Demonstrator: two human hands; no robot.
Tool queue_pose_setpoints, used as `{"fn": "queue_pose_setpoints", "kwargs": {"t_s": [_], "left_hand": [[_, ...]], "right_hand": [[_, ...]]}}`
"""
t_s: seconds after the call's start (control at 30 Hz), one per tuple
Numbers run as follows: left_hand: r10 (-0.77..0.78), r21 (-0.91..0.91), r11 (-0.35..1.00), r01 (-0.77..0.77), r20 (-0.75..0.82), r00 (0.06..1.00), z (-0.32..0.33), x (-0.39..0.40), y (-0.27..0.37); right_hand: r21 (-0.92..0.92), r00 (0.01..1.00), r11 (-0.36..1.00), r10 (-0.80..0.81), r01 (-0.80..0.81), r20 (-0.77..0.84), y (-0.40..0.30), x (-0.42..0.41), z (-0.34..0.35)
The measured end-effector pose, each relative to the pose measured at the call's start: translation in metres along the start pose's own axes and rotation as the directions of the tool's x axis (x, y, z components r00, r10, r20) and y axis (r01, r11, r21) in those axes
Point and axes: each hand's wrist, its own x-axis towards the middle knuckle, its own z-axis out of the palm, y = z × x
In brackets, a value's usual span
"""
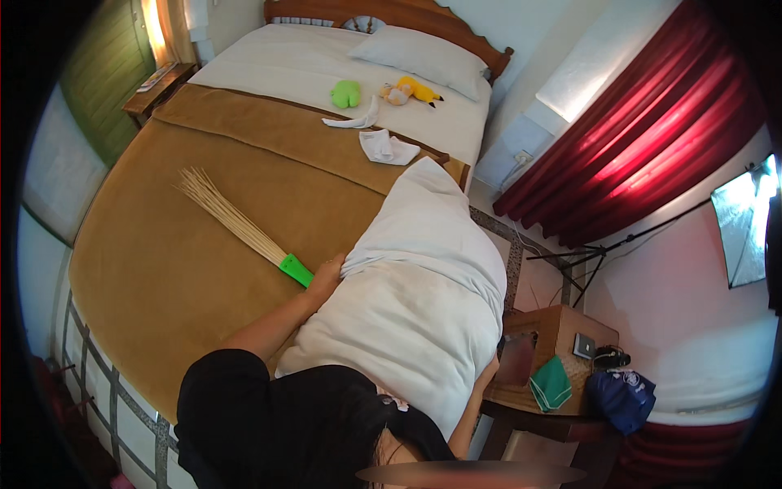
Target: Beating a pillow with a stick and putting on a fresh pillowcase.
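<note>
A big white pillow [409, 293], its cover creased across the middle, is held upright against my body. My left hand [327, 278] grips its left edge. On the right edge is my right hand [489, 370], its fingers mostly hidden by the pillow. A bed broom of thin sticks [235, 223] lies on the brown blanket [153, 269], its green plastic handle [297, 270] ending beside my left hand; whether they touch I cannot tell. Beyond the pillow top lie a folded white cloth [388, 148] and a narrow white cloth strip [354, 121].
Green [346, 94] and yellow plush toys [418, 90] lie near another white pillow [421, 58] by the wooden headboard [427, 12]. At right stand a tripod [602, 250] with a lit softbox [745, 223] and a table [565, 321] bearing a green cloth [551, 384] and blue bag [620, 397].
</note>
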Motion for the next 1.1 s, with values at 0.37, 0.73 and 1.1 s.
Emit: {"fn": "queue_pose_setpoints", "kwargs": {"t_s": [0.37, 0.73, 1.1], "left_hand": [[0.407, 0.187, 0.892, -0.411, 0.059, 0.912, -0.007, 0.1, 0.103], [0.506, 0.212, 0.821, -0.53, 0.16, 0.847, 0.089, 0.106, 0.124], [0.508, 0.133, 0.801, -0.584, 0.365, 0.78, 0.015, -0.002, 0.125]], "right_hand": [[-0.276, 0.873, 0.842, -0.487, 0.464, -0.014, -0.106, 0.025, 0.008], [-0.575, 0.885, 0.675, -0.393, 0.462, 0.249, -0.123, 0.026, 0.065], [-0.539, 0.803, 0.594, -0.457, 0.596, 0.383, -0.136, -0.085, 0.027]]}}
